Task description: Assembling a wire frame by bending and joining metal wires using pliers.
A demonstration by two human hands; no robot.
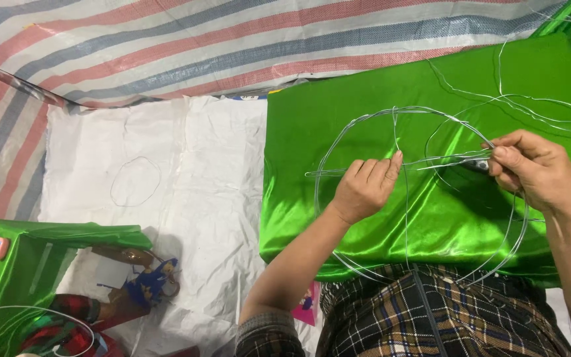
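Note:
A large ring of thin silver wire point(365, 125) lies over shiny green satin cloth point(338, 218) spread across my lap. My left hand point(365, 188) pinches the crossing wire strands near the ring's middle, fingers closed around them. To the right, my right hand point(536, 168) grips the same strands together with a small dark tool whose tip shows at its fingertips. Loose wire loops point(530, 99) trail off toward the upper right over the cloth.
A crinkled white sheet point(166, 185) covers the floor on the left, with a small wire loop point(135, 180) lying on it. Striped tarp point(166, 46) lies beyond. At lower left sits a green box point(34, 264) with small tools, plus coloured scraps point(147, 284).

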